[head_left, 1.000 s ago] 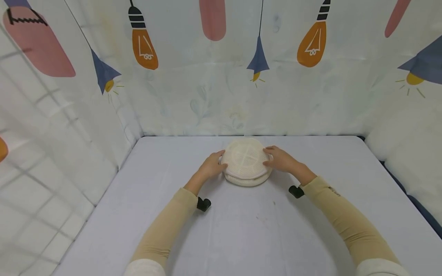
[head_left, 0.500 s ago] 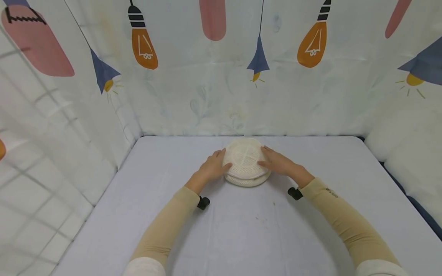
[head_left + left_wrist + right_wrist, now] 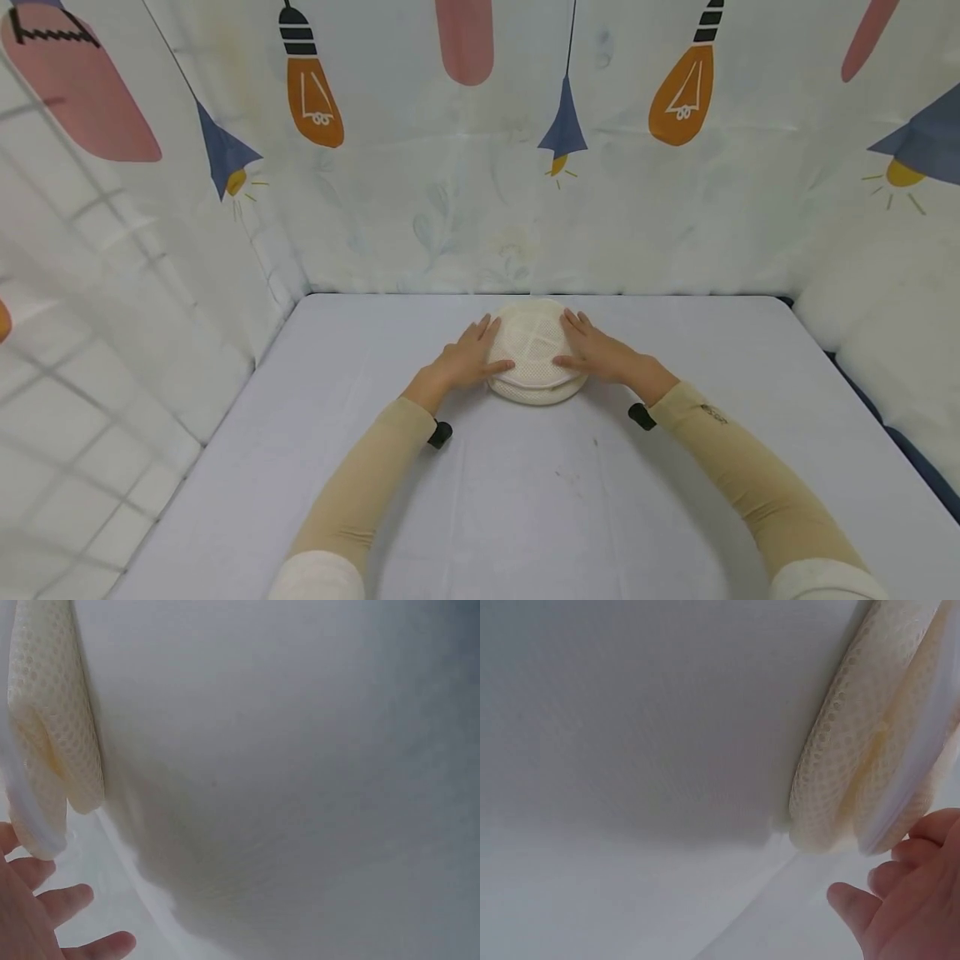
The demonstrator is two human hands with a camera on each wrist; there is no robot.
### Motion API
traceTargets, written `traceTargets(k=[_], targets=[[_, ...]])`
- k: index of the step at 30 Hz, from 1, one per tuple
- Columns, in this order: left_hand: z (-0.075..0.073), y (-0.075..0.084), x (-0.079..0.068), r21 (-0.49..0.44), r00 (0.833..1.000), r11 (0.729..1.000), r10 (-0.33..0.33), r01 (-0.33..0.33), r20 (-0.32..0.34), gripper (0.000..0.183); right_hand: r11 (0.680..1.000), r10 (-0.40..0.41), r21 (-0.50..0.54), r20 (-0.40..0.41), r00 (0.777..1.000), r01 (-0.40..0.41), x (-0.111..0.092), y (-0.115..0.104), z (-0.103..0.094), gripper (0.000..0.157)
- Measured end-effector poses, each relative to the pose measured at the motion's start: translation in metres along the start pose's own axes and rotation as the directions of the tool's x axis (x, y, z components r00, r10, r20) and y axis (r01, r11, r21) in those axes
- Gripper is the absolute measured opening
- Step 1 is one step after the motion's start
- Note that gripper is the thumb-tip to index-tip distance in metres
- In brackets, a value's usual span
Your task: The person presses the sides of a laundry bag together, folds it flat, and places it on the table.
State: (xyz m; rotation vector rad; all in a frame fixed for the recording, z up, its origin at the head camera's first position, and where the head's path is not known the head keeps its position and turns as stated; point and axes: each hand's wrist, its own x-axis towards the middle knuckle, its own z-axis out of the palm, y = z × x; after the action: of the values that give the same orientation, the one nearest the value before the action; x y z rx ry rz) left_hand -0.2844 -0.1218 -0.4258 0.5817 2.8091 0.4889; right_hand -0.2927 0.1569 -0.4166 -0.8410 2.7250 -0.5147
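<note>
A round, domed cream mesh wash bag point(image 3: 534, 350) lies near the far edge of the table. It has two stacked layers, crossing seams on top and a smooth white trim, with a gap between the layers in both wrist views. My left hand point(image 3: 468, 354) rests on its left side, fingers extended and spread, thumb pointing inward across the top. From the right, my right hand point(image 3: 595, 348) lies on it in mirror fashion, fingers straight. In the left wrist view, the left hand's fingers point(image 3: 67, 904) spread beside the bag's edge; the right wrist view shows the right thumb apart from it.
A white cloth covers the table point(image 3: 525, 500), with a few small specks on it. Behind stands a pale curtain point(image 3: 375, 208) printed with lamps and bulbs. Black wrist cameras sit below both hands. White padding point(image 3: 885, 333) rises along the right side.
Both hands have slid inward over the top of the wash bag, and their fingers have straightened from a hold at its sides. The bag stays in place.
</note>
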Motion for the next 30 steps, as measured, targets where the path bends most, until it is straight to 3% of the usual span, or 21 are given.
traceTargets(k=[9, 18, 30], targets=[[0.004, 0.000, 0.003, 0.110, 1.000, 0.994, 0.005, -0.008, 0.027, 0.100, 0.991, -0.019, -0.135, 0.020, 1.000, 0.022, 0.002, 0.004, 0.002, 0.097], [0.003, 0.011, 0.007, 0.132, 0.998, 0.990, 0.049, -0.055, 0.043, 0.103, 0.987, -0.049, -0.149, 0.041, 0.998, 0.055, 0.009, 0.003, 0.003, 0.104], [0.010, 0.013, 0.013, 0.215, 0.999, 0.976, 0.035, -0.043, 0.041, 0.109, 0.989, -0.042, -0.140, 0.072, 0.996, 0.052, 0.014, 0.004, 0.007, 0.111]])
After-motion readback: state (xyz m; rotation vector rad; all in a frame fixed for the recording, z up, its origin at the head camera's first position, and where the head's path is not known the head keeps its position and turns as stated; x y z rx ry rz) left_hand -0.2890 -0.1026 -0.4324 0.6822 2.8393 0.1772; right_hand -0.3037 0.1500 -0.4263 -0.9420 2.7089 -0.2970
